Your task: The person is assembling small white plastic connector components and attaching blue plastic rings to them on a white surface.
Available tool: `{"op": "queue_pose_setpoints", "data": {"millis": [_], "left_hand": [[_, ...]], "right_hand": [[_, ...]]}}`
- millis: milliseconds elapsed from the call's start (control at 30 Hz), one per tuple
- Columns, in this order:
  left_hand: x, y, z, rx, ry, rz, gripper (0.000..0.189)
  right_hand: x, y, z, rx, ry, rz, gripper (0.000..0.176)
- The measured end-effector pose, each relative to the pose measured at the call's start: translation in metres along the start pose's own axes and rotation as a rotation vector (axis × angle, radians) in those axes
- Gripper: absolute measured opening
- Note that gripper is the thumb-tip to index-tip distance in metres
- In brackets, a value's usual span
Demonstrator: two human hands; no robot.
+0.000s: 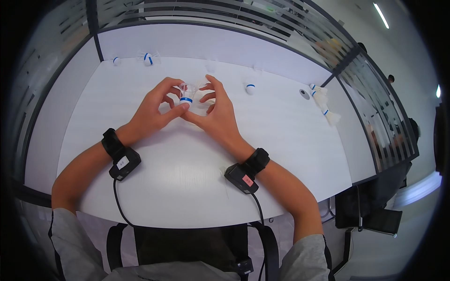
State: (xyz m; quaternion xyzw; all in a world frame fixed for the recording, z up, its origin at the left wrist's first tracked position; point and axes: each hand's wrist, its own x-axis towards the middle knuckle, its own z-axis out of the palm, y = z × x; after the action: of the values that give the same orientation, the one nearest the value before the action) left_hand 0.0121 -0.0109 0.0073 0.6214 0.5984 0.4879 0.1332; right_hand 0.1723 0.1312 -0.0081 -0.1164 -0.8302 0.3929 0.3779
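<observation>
Your table (183,187) was white, faintly grained and slightly glossy, with a curved front edge. Above its middle, you had a white round-based shuttlecock with a blue band and a thin, see-through skirt (186,99), raised between both hands. Your left hand (157,107) gripped it, thumb at the rounded base and fingers bent around the skirt. Your right hand (219,114) stood open beside it, fingers spread and curved, thumb reaching below the base; whether that thumb touched, you couldn't tell. Farther back to the right rested another blue-banded, white-based shuttlecock (250,89); overlapping white shuttlecocks with opaque, flared skirts (319,97) lay along the right side.
</observation>
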Motion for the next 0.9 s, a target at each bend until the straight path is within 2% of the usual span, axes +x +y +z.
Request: {"op": "queue_pose_setpoints", "data": {"millis": [167,267,400,467,533,600,767,900], "left_hand": [[0.000,-0.005,0.002,-0.092,0.015,0.002,0.047],[0.000,-0.006,0.003,-0.091,0.034,0.037,0.049],[0.000,-0.008,0.002,-0.059,0.029,0.084,0.047],[0.000,-0.004,-0.001,-0.062,-0.002,0.113,0.041],[-0.001,-0.004,-0.002,-0.083,-0.032,0.204,0.037],[-0.002,-0.005,-0.001,-0.013,-0.025,0.152,0.034],[-0.002,-0.011,0.001,0.033,0.133,0.104,0.025],[-0.002,-0.011,-0.002,0.133,0.097,0.091,0.016]], "right_hand": [[-0.003,-0.005,0.000,0.009,0.075,-0.027,0.096],[-0.001,0.000,-0.001,-0.025,0.002,-0.046,0.090],[-0.001,-0.005,-0.005,-0.132,0.078,-0.149,0.063],[-0.001,-0.006,-0.003,-0.132,0.117,-0.142,0.059],[0.000,-0.008,-0.002,0.044,0.002,0.011,0.056],[0.002,-0.005,0.000,0.073,-0.040,0.005,0.053],[0.001,0.004,-0.001,-0.019,-0.123,0.033,0.048],[-0.001,0.002,0.000,-0.064,-0.142,0.087,0.041]]}}
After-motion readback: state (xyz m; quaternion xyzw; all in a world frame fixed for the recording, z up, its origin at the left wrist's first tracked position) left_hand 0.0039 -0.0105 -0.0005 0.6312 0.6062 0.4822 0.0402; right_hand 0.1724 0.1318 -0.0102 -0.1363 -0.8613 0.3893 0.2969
